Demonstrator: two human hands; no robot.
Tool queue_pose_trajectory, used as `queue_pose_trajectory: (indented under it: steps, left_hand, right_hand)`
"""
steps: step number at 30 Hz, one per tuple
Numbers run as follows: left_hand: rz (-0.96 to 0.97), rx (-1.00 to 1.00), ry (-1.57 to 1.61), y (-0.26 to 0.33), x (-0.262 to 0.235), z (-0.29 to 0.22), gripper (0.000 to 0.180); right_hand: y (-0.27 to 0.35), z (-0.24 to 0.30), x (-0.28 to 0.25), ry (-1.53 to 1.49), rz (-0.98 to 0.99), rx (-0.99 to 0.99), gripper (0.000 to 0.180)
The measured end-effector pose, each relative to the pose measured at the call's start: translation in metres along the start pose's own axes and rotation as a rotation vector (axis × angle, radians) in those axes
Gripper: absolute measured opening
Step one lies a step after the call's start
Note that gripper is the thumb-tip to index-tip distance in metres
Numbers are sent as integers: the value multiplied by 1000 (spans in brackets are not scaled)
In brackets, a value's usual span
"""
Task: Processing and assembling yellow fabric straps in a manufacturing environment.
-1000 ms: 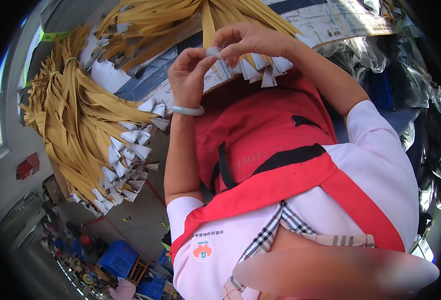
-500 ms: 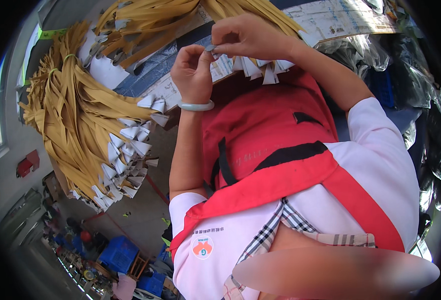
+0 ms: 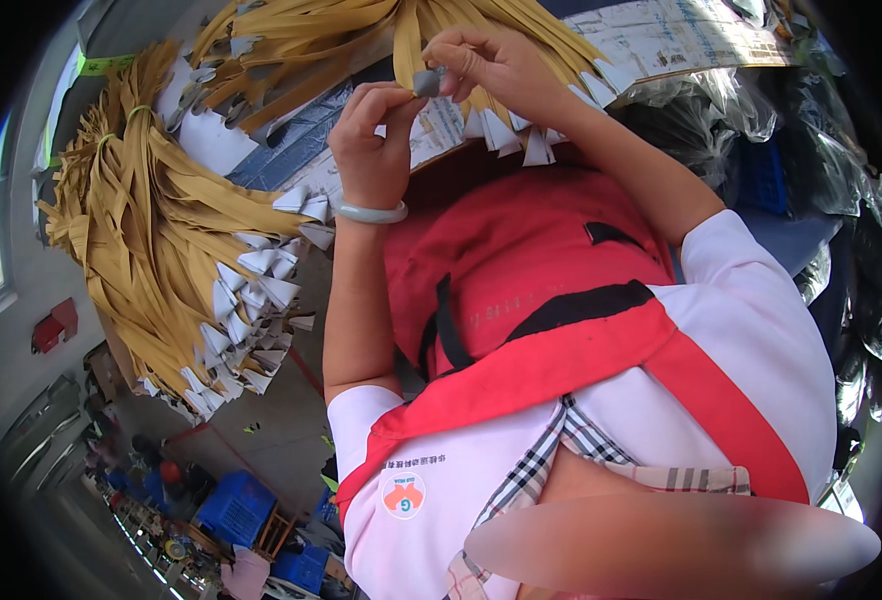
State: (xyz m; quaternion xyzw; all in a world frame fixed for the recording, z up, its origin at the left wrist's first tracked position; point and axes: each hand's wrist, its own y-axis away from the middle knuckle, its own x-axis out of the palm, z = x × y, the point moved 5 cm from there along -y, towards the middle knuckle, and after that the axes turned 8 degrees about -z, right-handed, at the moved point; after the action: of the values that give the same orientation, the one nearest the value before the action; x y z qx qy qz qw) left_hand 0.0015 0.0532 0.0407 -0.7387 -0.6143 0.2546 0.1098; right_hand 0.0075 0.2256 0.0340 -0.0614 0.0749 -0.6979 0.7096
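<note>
The left hand (image 3: 373,140) and the right hand (image 3: 491,62) meet near the top of the view, both with fingers curled in a pinch around a small grey piece (image 3: 427,82) at the end of a yellow strap (image 3: 408,40). The right hand's fingertips close on the piece from above; the left thumb and forefinger close on it from the left side. A pale bangle (image 3: 371,212) sits on the left wrist.

The strap looks light, flat and limp, likely to bend and slip through a loose hold, so the firm place to take it is judged to be at its tip, where the grey piece stiffens it. The piece itself seems small and hard, easy to drop.

Counted: two hands, one grey piece in hold, one bangle. The straps lie in two large heaps, one bundle (image 3: 151,260) at the left with white paper tags (image 3: 251,300) at its ends, another fanned at the top (image 3: 291,40); single straps are too many and too overlapped to count. A red apron (image 3: 531,280) covers the person's front
</note>
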Motion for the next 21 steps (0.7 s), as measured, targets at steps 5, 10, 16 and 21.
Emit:
queue_pose_trajectory:
  steps: [5, 10, 16, 21]
  left_hand:
    - [55, 15, -86, 9, 11, 1, 11]
    - [-518, -225, 184, -12, -86, 19, 3]
    - [-554, -90, -156, 5, -104, 23, 11]
    - [148, 136, -208, 36, 35, -9, 14]
  right_hand:
    - [9, 0, 2, 116, 34, 54, 23]
    - [-10, -12, -82, 271, -316, 187, 24]
    - [37, -16, -77, 453, 26, 146, 21]
    - [49, -15, -61, 1062, 136, -50, 18]
